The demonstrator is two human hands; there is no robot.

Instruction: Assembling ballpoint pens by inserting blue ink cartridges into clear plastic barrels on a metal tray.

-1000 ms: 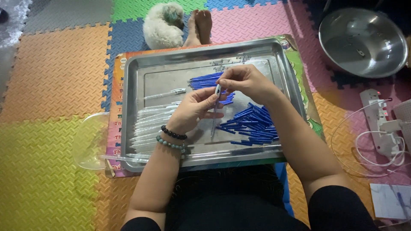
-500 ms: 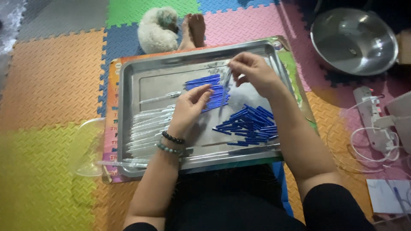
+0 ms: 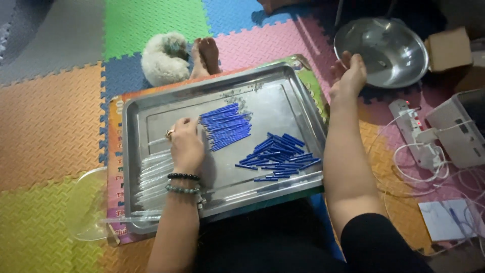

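Observation:
A steel tray (image 3: 151, 114) lies in front of me on a colourful board. It holds a neat stack of blue pen tubes (image 3: 226, 126), a loose pile of blue tubes (image 3: 278, 156) and a row of clear tubes (image 3: 154, 174) at the left. My left hand (image 3: 187, 146), with a ring and bead bracelets, lies palm down between the clear row and the blue stack. Its fingertips rest on a single clear tube (image 3: 155, 142); whether it grips the tube is hidden. My right hand (image 3: 348, 76) is stretched past the tray's right edge, touching the rim of a metal bowl (image 3: 384, 50), with nothing visible in it.
A fluffy white toy (image 3: 162, 58) and a person's bare feet (image 3: 204, 53) lie beyond the tray. A power strip (image 3: 411, 121), white cables (image 3: 419, 167), a white box (image 3: 467, 129) and a cardboard box (image 3: 449, 48) sit at the right. A clear plastic scoop (image 3: 88, 212) lies at the left. Foam mats cover the floor.
Both hands were together over the tray working one piece. The right hand has swung out to the metal bowl; the left has dropped onto the tray by the clear tubes.

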